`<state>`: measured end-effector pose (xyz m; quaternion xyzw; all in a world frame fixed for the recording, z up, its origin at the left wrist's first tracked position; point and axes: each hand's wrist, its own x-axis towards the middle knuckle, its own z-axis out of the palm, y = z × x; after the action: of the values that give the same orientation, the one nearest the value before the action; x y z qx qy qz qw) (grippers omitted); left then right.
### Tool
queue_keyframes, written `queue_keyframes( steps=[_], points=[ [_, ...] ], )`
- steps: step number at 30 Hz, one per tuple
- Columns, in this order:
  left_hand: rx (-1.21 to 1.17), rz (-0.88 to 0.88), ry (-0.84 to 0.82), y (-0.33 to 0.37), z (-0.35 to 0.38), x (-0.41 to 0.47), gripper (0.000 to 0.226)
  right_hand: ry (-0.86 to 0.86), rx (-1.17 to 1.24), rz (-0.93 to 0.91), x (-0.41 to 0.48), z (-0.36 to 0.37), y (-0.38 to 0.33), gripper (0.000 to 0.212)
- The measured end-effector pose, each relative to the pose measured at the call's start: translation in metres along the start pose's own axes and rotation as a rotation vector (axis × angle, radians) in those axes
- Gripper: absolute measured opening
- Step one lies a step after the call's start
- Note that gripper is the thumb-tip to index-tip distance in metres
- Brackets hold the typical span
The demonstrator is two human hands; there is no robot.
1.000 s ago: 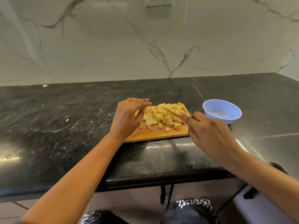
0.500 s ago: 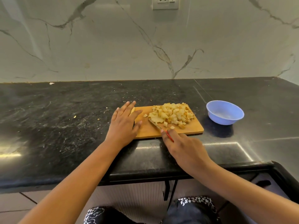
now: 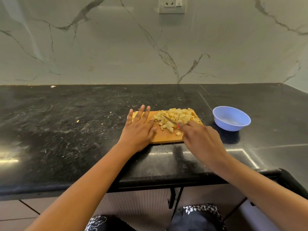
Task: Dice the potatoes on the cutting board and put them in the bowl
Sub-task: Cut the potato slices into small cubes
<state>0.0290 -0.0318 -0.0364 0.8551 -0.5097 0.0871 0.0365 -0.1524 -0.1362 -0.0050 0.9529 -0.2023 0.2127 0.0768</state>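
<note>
left hand point(image 3: 139, 129), fingers spread, stays flat on the board's point(image 3: 165, 137) left end; right hand point(image 3: 200, 139), gripping the knife point(image 3: 169, 120), has moved back into the potato cubes point(image 3: 179, 115). judged: gathering for transfer; the bowl point(image 3: 233, 126) beside the board holds none.

Black stone countertop point(image 3: 66, 130), glossy, pale mottling, runs the full width. A seam line point(image 3: 206, 99) crosses its right part. Above its rear edge: white marble backsplash point(image 3: 116, 47) with grey veins. High above the countertop, on that backsplash: socket plate point(image 3: 172, 5). On the countertop: white scrap point(image 3: 53, 86) at rear left, yellow scrap point(image 3: 77, 121) mid-left. Below its front edge: pale ribbed cabinet front point(image 3: 146, 209).
</note>
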Motion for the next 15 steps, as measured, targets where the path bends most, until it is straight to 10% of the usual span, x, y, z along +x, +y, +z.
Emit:
queue_keyframes(
  steps=[8, 15],
  points=[
    [-0.126, -0.026, 0.083, -0.008, 0.000, 0.005, 0.048, 0.098, 0.310, 0.134, 0.002, -0.010, 0.028, 0.034],
    [-0.334, -0.105, 0.254, -0.021, 0.003, 0.001, 0.043, 0.060, 0.035, -0.312, -0.025, 0.007, 0.003, 0.053]
  ],
)
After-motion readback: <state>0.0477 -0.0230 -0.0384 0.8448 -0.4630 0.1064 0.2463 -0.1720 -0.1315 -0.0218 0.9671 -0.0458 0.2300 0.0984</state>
